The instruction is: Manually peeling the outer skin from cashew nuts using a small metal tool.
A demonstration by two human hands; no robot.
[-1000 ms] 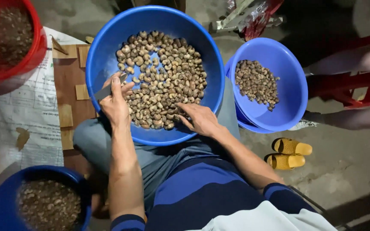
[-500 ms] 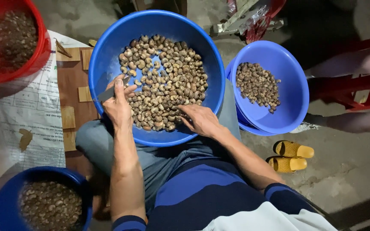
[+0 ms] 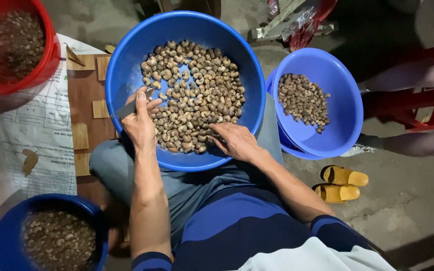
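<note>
The big basin [image 3: 126, 75] is resting on the person's lap, holding a heap of nuts [image 3: 192, 95]. The left hand [image 3: 139, 120] is gripping a small knife [image 3: 126, 108], fingers clamped on it. The right hand [image 3: 234, 140] is lying on the near nuts, fingers loosely together. The nuts look light, hard, curved and prone to roll; pinching one across its sides seems best.

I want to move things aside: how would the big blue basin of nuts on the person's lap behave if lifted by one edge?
The big blue basin would probably tip, since it rests only on the lap. Its loose cashew nuts would likely slide to the low side. The thin plastic wall may flex under that load.
</note>
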